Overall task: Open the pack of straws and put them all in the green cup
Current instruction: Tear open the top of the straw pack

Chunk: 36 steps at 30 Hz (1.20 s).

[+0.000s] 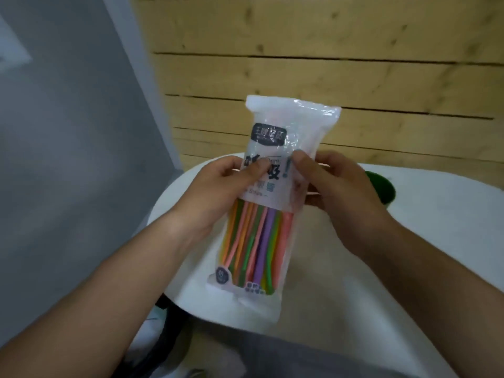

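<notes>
I hold a clear and white plastic pack of straws (272,148) upright above the table, its sealed top pointing away from me. Coloured straws (256,241) in orange, pink, green, purple and yellow show through its lower half. My left hand (218,192) grips the pack's left side with the thumb on the front. On the right side my right hand (341,192) pinches it, thumb on the printed label. The green cup (381,186) stands on the table behind my right hand, partly hidden by it.
A white round-edged table (422,255) lies under my hands. Behind it is a pale wooden plank wall (327,64). Grey floor (68,159) shows at the left, and a dark chair part (169,317) sits below the table's near edge.
</notes>
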{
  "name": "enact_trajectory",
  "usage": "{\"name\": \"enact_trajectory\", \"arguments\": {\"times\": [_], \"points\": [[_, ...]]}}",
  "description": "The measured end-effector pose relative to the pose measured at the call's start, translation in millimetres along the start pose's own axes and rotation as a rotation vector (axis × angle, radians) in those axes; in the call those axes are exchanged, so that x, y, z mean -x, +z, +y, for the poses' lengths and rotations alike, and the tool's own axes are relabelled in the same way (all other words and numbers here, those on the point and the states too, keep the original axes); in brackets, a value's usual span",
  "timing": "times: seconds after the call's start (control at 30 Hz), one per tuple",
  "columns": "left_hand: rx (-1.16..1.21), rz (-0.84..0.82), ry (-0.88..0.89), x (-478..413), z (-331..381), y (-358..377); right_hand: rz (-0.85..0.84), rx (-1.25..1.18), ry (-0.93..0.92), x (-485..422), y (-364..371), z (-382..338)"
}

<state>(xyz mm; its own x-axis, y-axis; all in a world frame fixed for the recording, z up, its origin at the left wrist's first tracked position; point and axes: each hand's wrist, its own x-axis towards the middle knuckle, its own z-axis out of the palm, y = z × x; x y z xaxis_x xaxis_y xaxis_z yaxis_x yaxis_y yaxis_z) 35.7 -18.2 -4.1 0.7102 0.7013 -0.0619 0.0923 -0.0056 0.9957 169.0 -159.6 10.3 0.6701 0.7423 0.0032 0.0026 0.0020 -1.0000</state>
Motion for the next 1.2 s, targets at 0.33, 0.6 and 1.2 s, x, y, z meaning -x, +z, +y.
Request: {"name": "enact_trajectory", "arguments": {"times": [0.33,0.6,1.2], "points": [[-0.314,0.235,0.325,52,46,46,0.125,0.15,-0.334,69,-53,-75],[-0.006,0.136,0.36,108,51,81,-0.079,0.197,-0.472,112,-46,-29],[0.015,-0.008,0.342,123,41,72,-0.2,-0.041,-0.265,125,-47,-26]]}}
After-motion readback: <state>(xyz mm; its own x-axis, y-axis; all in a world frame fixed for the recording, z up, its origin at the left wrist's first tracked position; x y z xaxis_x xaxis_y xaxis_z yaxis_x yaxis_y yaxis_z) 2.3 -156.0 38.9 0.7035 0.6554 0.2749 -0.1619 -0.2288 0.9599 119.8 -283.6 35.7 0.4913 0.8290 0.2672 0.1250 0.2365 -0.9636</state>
